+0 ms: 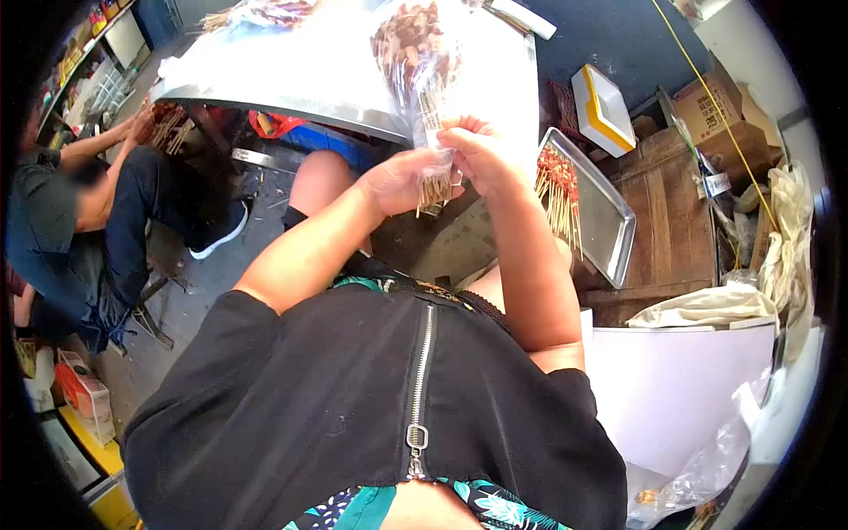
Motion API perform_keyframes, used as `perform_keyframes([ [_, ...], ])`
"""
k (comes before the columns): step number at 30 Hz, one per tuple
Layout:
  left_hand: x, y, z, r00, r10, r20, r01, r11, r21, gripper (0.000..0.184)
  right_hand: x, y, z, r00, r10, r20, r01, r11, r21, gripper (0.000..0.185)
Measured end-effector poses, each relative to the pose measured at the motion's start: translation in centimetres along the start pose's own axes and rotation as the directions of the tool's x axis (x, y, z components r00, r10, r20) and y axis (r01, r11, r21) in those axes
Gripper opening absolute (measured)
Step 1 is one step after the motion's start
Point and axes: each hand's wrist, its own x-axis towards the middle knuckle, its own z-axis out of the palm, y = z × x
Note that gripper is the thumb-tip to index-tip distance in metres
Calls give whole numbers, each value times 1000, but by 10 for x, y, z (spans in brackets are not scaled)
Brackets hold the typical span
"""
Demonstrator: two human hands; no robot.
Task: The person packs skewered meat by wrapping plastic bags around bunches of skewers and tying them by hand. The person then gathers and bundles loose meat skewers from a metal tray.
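A bundle of meat skewers (pixel 415 44) lies with its meat end over the bright metal table, wrapped in a clear plastic bag (pixel 426 93). The bare stick ends point toward my lap. My left hand (pixel 402 183) is closed around the sticks and the plastic near their lower end. At the upper right of the sticks, my right hand (pixel 481 152) is closed, thumb and fingers pinching the plastic bag. A whitish strip shows between the two hands; I cannot tell if it is tape or gathered plastic.
The metal table (pixel 283 79) holds more skewers (pixel 261 13) at its far side. To my right, a metal tray (pixel 609 221) holds red meat skewers (pixel 556 181). A white-and-yellow box (pixel 603 110) and cardboard box (pixel 724 115) stand beyond. A co-worker (pixel 88 194) sits at left, hands on skewers.
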Motion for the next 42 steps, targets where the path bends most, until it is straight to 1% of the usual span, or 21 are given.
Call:
perform_keyframes([
  [2, -12, 1, 13, 997, 68, -28, -69, 997, -22, 37, -7, 1, 5, 1000, 10, 8, -10, 998, 54, 11],
  [4, -15, -1, 10, 992, 83, -96, -66, 985, 160, 40, -9, 4, 7, 999, 30, 41, -30, 999, 17, 13],
  [6, -17, -8, 12, 971, 154, -184, -126, 979, 158, 34, -8, 6, 3, 999, 49, 20, -49, 999, -5, 14],
  [7, -17, -7, 12, 963, 164, -214, -128, 976, 174, 31, -10, 6, -5, 999, 37, -2, -37, 995, 91, 17],
  [8, -17, -6, 14, 954, 173, -244, -128, 973, 191, 29, -9, 8, -16, 996, -16, -91, 33, 982, 185, 20],
  [10, -18, -4, 23, 946, 196, -259, -150, 971, 188, 22, -12, 14, -29, 980, -138, -140, 151, 985, 87, 22],
  [14, -17, -3, 24, 931, 211, -299, -144, 962, 232, 23, -9, 35, -34, 937, -294, -186, 318, 941, 113, 27],
  [18, -16, -4, 21, 921, 208, -330, -131, 962, 240, 24, -7, 43, -42, 953, -259, -159, 234, 959, -158, 39],
  [21, -15, -5, 20, 912, 205, -356, -125, 964, 233, 25, -12, 35, -36, 975, 55, -217, -134, 921, -367, 54],
  [25, -16, -4, 21, 926, 193, -326, -125, 968, 217, 25, -13, 37, -41, 953, 282, -114, -304, 905, -298, 58],
  [27, -16, -4, 19, 930, 189, -316, -127, 970, 206, 25, -18, 42, -41, 991, 38, -129, -77, 949, -307, 54],
  [28, -16, -4, 19, 929, 185, -320, -123, 971, 204, 25, -21, 47, -40, 991, 44, -130, -82, 950, -303, 54],
  [29, -17, -4, 21, 930, 178, -322, -122, 975, 185, 24, -23, 53, -38, 960, -247, -134, 179, 904, -388, 51],
  [30, -17, -3, 21, 931, 172, -322, -123, 978, 167, 24, -26, 56, -35, 848, -518, -111, 415, 779, -470, 48],
  [31, -17, -3, 21, 931, 167, -326, -117, 979, 166, 24, -31, 51, -33, 816, -572, -89, 383, 648, -658, 36],
  [36, -17, -3, 17, 937, 142, -319, -101, 985, 141, 25, -20, 55, -41, 701, -708, 87, 548, 457, -701, 7],
  [37, -17, -3, 19, 937, 141, -321, -100, 985, 141, 25, -20, 55, -41, 819, -572, -40, 493, 739, -459, 10],
  [38, -17, -2, 21, 934, 145, -327, -100, 983, 151, 24, -19, 56, -41, 917, -386, -105, 368, 917, -154, 15],
  [39, -17, -1, 24, 931, 150, -333, -100, 982, 161, 24, -18, 57, -40, 918, -383, -105, 366, 918, -152, 15],
  [40, -17, -1, 25, 930, 148, -336, -99, 982, 159, 24, -16, 58, -36, 964, -256, -75, 261, 963, 60, 16],
  [42, -17, 1, 28, 889, 162, -429, -48, 963, 266, 23, -15, 54, -26, 998, -26, 66, -6, 896, 445, 23],
])
